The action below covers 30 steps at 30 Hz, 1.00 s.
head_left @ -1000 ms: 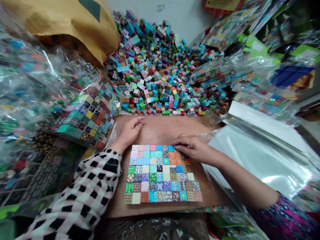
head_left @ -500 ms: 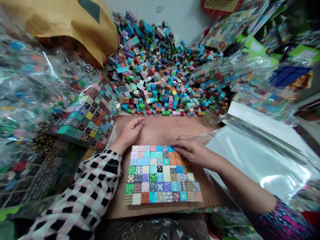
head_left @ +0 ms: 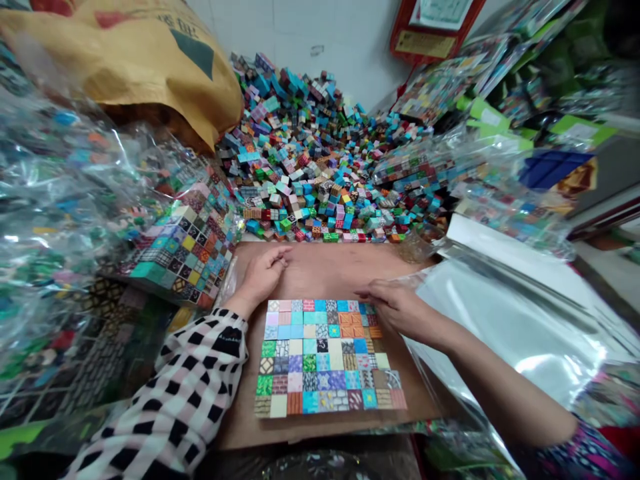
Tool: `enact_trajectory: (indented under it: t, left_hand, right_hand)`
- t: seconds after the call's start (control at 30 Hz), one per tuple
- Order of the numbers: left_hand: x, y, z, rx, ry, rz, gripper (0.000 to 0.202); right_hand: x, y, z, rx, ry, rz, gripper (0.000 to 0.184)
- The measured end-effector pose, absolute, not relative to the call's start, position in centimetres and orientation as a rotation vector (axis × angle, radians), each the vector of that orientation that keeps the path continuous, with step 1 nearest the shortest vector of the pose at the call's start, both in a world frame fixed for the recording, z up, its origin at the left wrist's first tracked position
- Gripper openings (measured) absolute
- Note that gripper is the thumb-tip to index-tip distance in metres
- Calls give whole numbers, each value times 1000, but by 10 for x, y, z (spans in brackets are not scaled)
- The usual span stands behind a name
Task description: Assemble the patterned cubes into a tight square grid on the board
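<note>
On the board point(head_left: 320, 270), a long block grid point(head_left: 325, 360) lies crosswise, left grip point(head_left: 265, 272) closed, right grip point(head_left: 400, 305) unclear.

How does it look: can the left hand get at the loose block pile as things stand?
Probably yes: the left hand sits near the far edge of the brown board, just short of the loose block pile, and I see nothing standing between them.

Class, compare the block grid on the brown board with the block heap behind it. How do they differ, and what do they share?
The block grid is set in neat rows, while the block heap is jumbled. The block grid lies flat on the brown board; the block heap rises beyond the board's far edge. Both hold small patterned blocks in many colours.
</note>
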<state>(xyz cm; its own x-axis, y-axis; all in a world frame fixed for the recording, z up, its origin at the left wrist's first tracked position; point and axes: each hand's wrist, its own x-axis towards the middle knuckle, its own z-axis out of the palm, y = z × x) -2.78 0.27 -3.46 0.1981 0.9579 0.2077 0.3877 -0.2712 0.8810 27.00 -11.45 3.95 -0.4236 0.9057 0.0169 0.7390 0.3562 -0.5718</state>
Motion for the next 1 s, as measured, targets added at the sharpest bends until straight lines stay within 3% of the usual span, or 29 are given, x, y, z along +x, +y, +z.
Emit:
enact_trajectory:
  t: [0.47,0.77,1.0]
  left_hand:
    - [-30,4,-33,1809,1230,1060,34]
    - [-29,3,-32,1803,1246,1068,31]
    - [-27,-1,-28,1809,1251,1034,30]
  right_hand:
    - [252,-45,32,-1886,-2353,438,11]
    - [214,6,33,-2006,-2253,98,34]
    - [191,18,32,-2056,-2203,82,31]
